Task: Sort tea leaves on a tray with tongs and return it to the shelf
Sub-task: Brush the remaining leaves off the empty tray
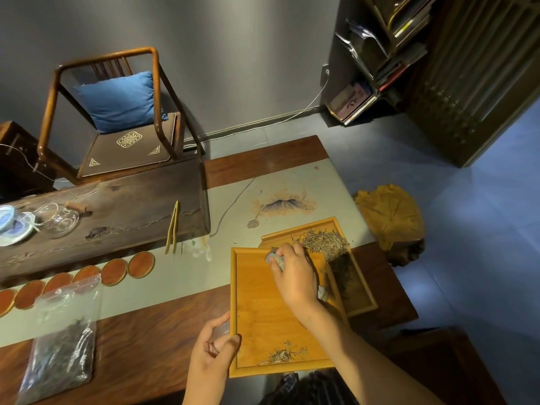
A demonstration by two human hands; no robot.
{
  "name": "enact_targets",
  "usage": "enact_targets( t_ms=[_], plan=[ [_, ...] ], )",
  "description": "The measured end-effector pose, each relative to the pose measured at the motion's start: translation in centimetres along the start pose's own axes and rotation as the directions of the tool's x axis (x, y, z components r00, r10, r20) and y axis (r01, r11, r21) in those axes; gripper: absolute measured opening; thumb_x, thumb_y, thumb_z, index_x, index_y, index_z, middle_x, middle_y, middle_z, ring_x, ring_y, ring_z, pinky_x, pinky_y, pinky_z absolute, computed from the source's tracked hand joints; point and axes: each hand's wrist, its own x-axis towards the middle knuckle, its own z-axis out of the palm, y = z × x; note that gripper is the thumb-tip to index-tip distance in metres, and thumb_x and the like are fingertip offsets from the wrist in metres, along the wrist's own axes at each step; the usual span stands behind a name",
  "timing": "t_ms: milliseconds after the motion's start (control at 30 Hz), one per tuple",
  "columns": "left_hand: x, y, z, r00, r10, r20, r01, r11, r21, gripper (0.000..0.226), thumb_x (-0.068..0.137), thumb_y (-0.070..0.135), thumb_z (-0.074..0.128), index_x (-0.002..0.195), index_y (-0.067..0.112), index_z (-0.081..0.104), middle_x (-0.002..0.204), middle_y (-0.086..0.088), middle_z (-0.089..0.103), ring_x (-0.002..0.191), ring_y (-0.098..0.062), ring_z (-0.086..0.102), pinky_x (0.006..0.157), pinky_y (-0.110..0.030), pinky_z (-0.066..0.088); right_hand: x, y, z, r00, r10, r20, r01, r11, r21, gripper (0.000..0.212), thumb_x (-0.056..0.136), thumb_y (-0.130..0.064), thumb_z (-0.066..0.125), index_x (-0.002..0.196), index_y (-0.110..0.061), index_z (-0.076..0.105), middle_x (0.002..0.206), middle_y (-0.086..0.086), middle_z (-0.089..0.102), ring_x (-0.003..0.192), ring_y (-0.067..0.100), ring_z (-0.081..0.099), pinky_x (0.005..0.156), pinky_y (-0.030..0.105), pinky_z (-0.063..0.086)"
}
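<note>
Hands (214,350) 2 | trays (257,302) 2 | tongs (172,229) 1 | coasters (114,271) maybe 7

trays (264,312) 2 | coasters (141,264) 7 | tongs (172,228) 1 | bag (62,343) 1

A wooden chair (117,118) with a blue cushion (119,100) stands against the grey wall (233,54).
</note>
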Motion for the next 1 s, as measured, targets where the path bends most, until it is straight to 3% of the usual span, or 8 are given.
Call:
enact_targets(
  t_ms=[133, 233, 400, 467, 600, 767, 900, 1000],
  plan=[
    [0.4, 0.3, 0.0, 1.000, -0.011, -0.010, 0.011, 1.000, -0.017, 0.037, 0.090, -0.012, 0.052, 0.115, 0.013, 0.057, 0.080, -0.020, 0.076, 0.062, -0.026, 0.072, 0.053, -0.026, 0.057, 1.1, 2.5, -1.4, 1.000, 0.016, -0.004, -0.015, 0.998, 0.057, 0.014, 0.087, -0.019, 0.064, 0.096, -0.009, 0.062, 0.106, 0.008, 0.056, 0.081, 0.028, 0.059, 0.061, 0.032, 0.046],
    [0.6, 0.7, 0.0, 1.000, -0.003, -0.007, 0.003, 0.999, -0.046, 0.035, 0.090, -0.015, 0.050, 0.114, 0.010, 0.057, 0.080, -0.019, 0.076, 0.064, -0.024, 0.073, 0.053, -0.025, 0.057, 1.8, 3.4, -2.7, 0.995, 0.073, 0.063, -0.092, 0.925, 0.369, 0.013, 0.086, -0.012, 0.067, 0.086, 0.001, 0.062, 0.083, 0.014, 0.059, 0.073, 0.032, 0.057, 0.062, 0.037, 0.048],
    [0.7, 1.2, 0.1, 1.000, 0.018, 0.003, -0.018, 0.999, -0.028, 0.034, 0.090, -0.015, 0.050, 0.116, 0.007, 0.056, 0.081, -0.019, 0.076, 0.064, -0.023, 0.074, 0.053, -0.022, 0.057, 1.4, 2.7, -5.5, 0.984, 0.048, 0.172, -0.143, 0.791, 0.595, 0.006, 0.089, -0.010, 0.063, 0.087, -0.005, 0.061, 0.072, 0.002, 0.057, 0.071, 0.017, 0.053, 0.056, 0.016, 0.040],
    [0.7, 1.5, 0.2, 1.000, 0.027, 0.012, -0.027, 1.000, -0.012, 0.034, 0.090, -0.013, 0.050, 0.116, 0.009, 0.056, 0.078, -0.018, 0.076, 0.059, -0.021, 0.073, 0.050, -0.020, 0.055, 0.1, 1.9, -6.3, 0.972, -0.039, 0.233, -0.113, 0.790, 0.602, 0.005, 0.088, -0.009, 0.063, 0.091, -0.006, 0.063, 0.078, 0.004, 0.058, 0.072, 0.016, 0.054, 0.059, 0.021, 0.042],
    [0.9, 1.9, 0.6, 0.998, 0.056, 0.005, -0.056, 0.998, 0.016, 0.033, 0.091, -0.012, 0.051, 0.115, 0.010, 0.057, 0.074, -0.017, 0.076, 0.056, -0.020, 0.072, 0.049, -0.021, 0.055, -3.5, 0.9, -6.7, 0.889, -0.294, 0.352, 0.084, 0.860, 0.504, 0.022, 0.084, -0.020, 0.064, 0.098, -0.037, 0.067, 0.092, -0.016, 0.055, 0.080, -0.003, 0.055, 0.065, 0.009, 0.045],
    [1.3, 2.0, 0.5, 0.997, 0.073, -0.013, -0.073, 0.996, 0.047, 0.032, 0.091, -0.010, 0.052, 0.114, 0.010, 0.059, 0.070, -0.017, 0.075, 0.050, -0.018, 0.065, 0.046, -0.021, 0.053, -5.6, 0.8, -5.9, 0.732, -0.427, 0.531, 0.252, 0.893, 0.372, 0.023, 0.089, -0.034, 0.055, 0.110, -0.034, 0.065, 0.098, -0.019, 0.050, 0.089, 0.000, 0.051, 0.079, 0.025, 0.046],
    [1.5, 1.9, 0.4, 0.997, 0.062, -0.041, -0.060, 0.997, 0.052, 0.031, 0.091, -0.010, 0.053, 0.113, 0.011, 0.061, 0.069, -0.020, 0.073, 0.050, -0.022, 0.061, 0.046, -0.022, 0.050, -5.6, 0.7, -5.7, 0.665, -0.511, 0.545, 0.367, 0.859, 0.357, 0.025, 0.090, -0.034, 0.053, 0.112, -0.031, 0.065, 0.097, -0.016, 0.045, 0.088, -0.005, 0.045, 0.074, 0.007, 0.034],
    [1.6, 2.0, 0.4, 0.996, 0.062, -0.061, -0.059, 0.997, 0.056, 0.031, 0.091, -0.008, 0.054, 0.111, 0.013, 0.062, 0.067, -0.020, 0.072, 0.051, -0.025, 0.058, 0.045, -0.021, 0.048, -5.3, 0.7, -6.1, 0.635, -0.530, 0.561, 0.420, 0.847, 0.325, 0.024, 0.091, -0.032, 0.053, 0.111, -0.030, 0.066, 0.098, -0.014, 0.045, 0.087, -0.004, 0.044, 0.071, 0.008, 0.031]
  ],
)
